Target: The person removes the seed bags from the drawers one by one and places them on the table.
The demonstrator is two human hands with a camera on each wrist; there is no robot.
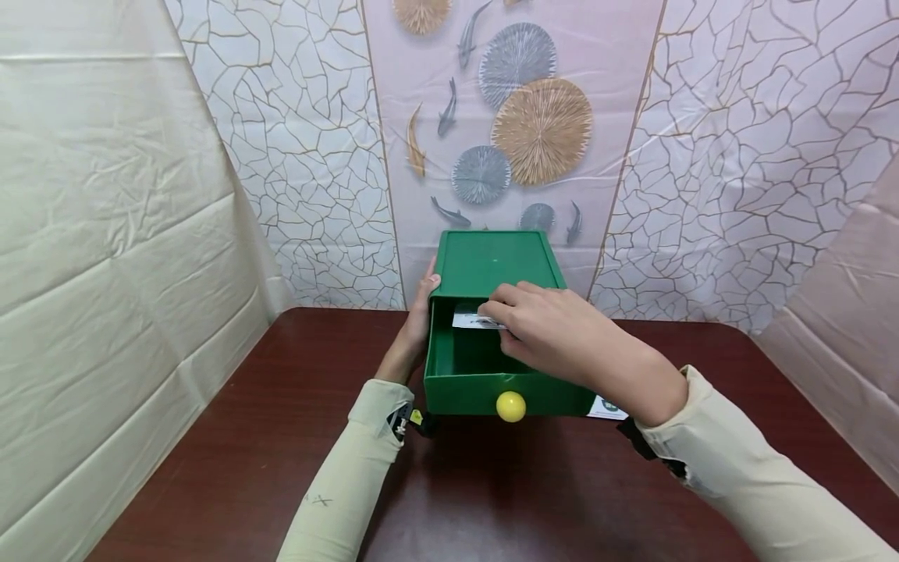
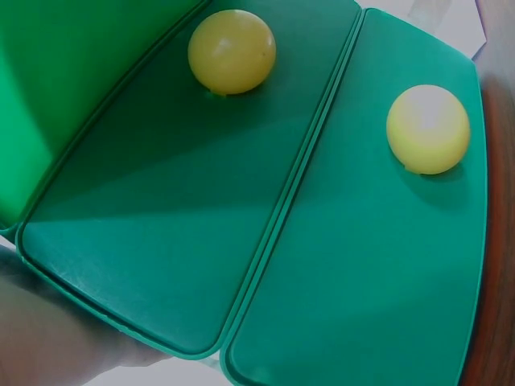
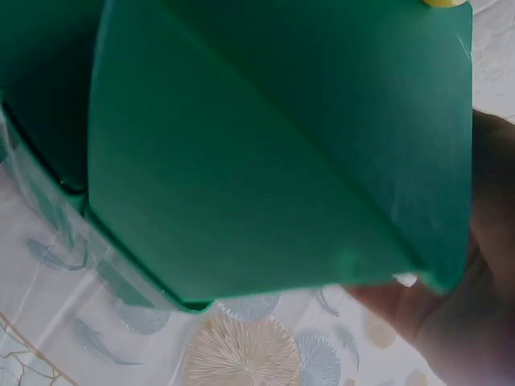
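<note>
A green box (image 1: 492, 261) with its top drawer (image 1: 463, 386) pulled out stands on the table; a yellow knob (image 1: 510, 407) is on the drawer front. My left hand (image 1: 416, 312) holds the box's left side, thumb at the top edge. Over the open drawer, my right hand (image 1: 555, 332) pinches a white printed packet (image 1: 470, 318), its fingertips partly hidden. Two yellow knobs (image 2: 232, 52) on green drawer fronts (image 2: 354, 241) show in the left wrist view. The right wrist view has the drawer's green wall (image 3: 241, 177) in front of part of my right hand (image 3: 451, 322).
A white printed paper (image 1: 607, 408) shows beside the drawer's right front corner. The dark red-brown table (image 1: 281, 437) extends around the box. Patterned cloth (image 1: 316, 156) hangs behind, with pale cloth (image 1: 119, 234) on the left.
</note>
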